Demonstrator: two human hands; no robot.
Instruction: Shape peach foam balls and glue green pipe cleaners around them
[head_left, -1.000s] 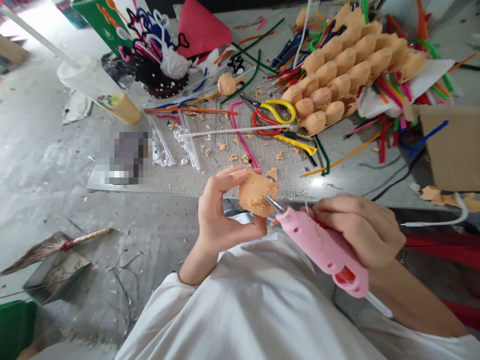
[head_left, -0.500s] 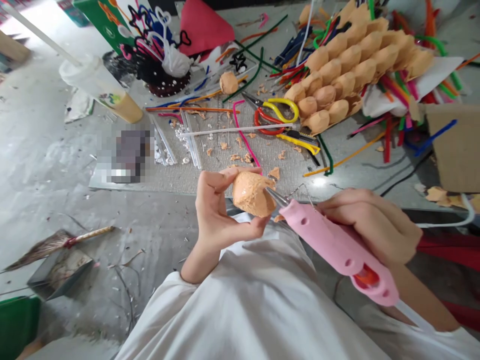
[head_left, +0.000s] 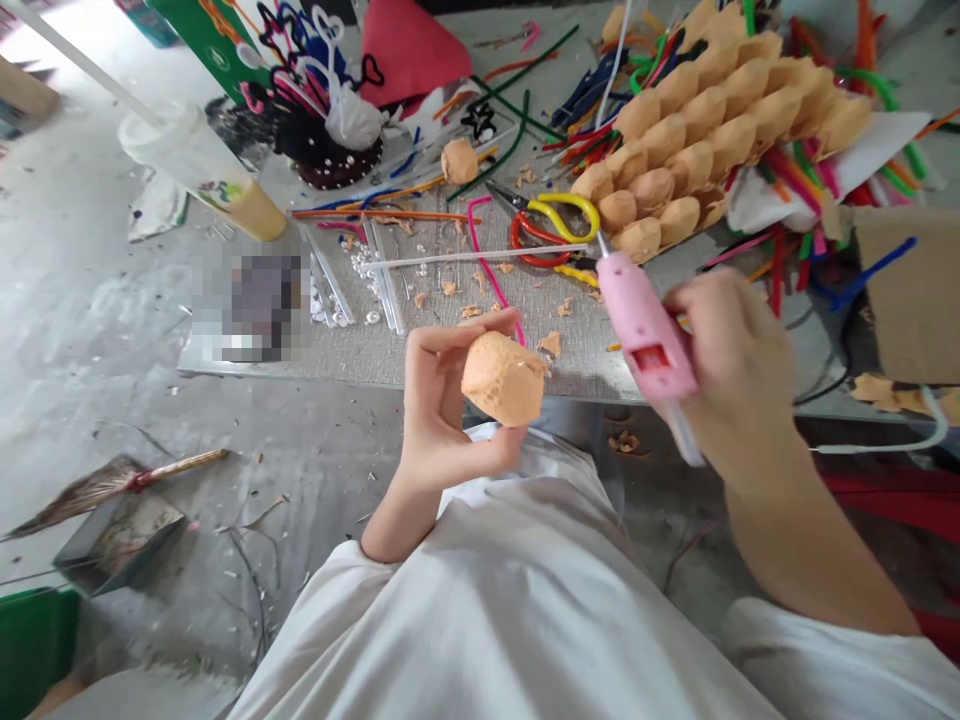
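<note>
Between the thumb and fingers of my left hand (head_left: 442, 400) is an orange egg-carton cup piece (head_left: 501, 380), held over my lap at the table's front edge. My right hand (head_left: 739, 370) grips a pink hot glue gun (head_left: 641, 320) with a clear glue stick out of its back end. The gun's metal nozzle points up and away, apart from the piece, in front of the yellow-and-red-handled scissors (head_left: 559, 225). A yellow cutter knife (head_left: 577, 274) is partly hidden behind the gun. Another cup piece (head_left: 459, 161) rests farther back on the table.
An orange egg carton (head_left: 682, 150) lies at the back right among coloured pipe cleaners (head_left: 814, 260). Clear glue sticks (head_left: 382, 280), small white beads and carton scraps litter the table. A drink cup (head_left: 202, 175) with a straw stands at the left.
My right hand has lifted the glue gun up and away from the cup piece, turning its nozzle toward the back of the table. My left hand has shifted slightly with the piece.
</note>
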